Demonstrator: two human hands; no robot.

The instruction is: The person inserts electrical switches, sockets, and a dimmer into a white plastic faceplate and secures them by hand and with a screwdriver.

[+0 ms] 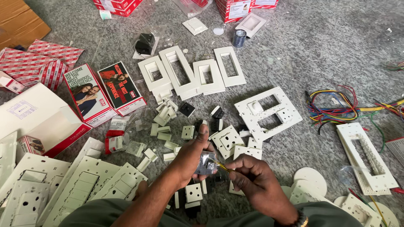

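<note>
The left hand [189,157] holds a small grey switch module [206,164] in a closed grip, thumb raised past its top edge, the module held up above the floor just in front of the person's lap. The right hand [252,180] pinches a thin yellow wire [223,167] between thumb and forefinger, its end touching the module's side. To do this well, the left grip should hold the module steady with the terminal side turned toward the right hand, and the pinch should sit close to the wire's end so it does not bend away; whether the tip is seated in a terminal is too small to tell.

Just below the hands lie more small white modules [193,192] on the grey floor [320,54]. Left of them sit assembled switch plates [84,185]. Farther out lie a white mounting frame [267,112], empty cover frames [191,71], a bundle of coloured wires [332,107] to the right, and red-and-white cartons [103,92].
</note>
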